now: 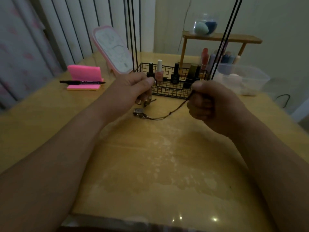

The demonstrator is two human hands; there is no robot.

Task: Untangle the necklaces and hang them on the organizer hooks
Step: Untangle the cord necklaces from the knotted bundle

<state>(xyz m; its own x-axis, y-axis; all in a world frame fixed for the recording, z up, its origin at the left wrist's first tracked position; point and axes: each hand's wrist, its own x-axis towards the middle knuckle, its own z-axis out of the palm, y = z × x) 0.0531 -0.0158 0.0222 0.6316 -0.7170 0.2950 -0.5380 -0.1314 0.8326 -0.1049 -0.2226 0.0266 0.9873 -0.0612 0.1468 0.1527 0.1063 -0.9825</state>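
A thin brown cord necklace [168,114] sags between my two hands above the wooden table. Its small metal pendant [138,112] rests on the tabletop below my left hand. My left hand [132,88] pinches a tangled end of cord with small charms hanging under the fingers. My right hand [212,101] is closed in a fist around the other end of the cord. Thin black cords [133,39] run up out of view from near the basket on both sides. No organizer hooks are visible.
A black wire basket [168,91] with nail polish bottles stands just behind my hands. A pink mirror [112,49], pink sticky notes [83,76] with a black pen, a wooden shelf [222,38] and a clear plastic box [245,79] line the back.
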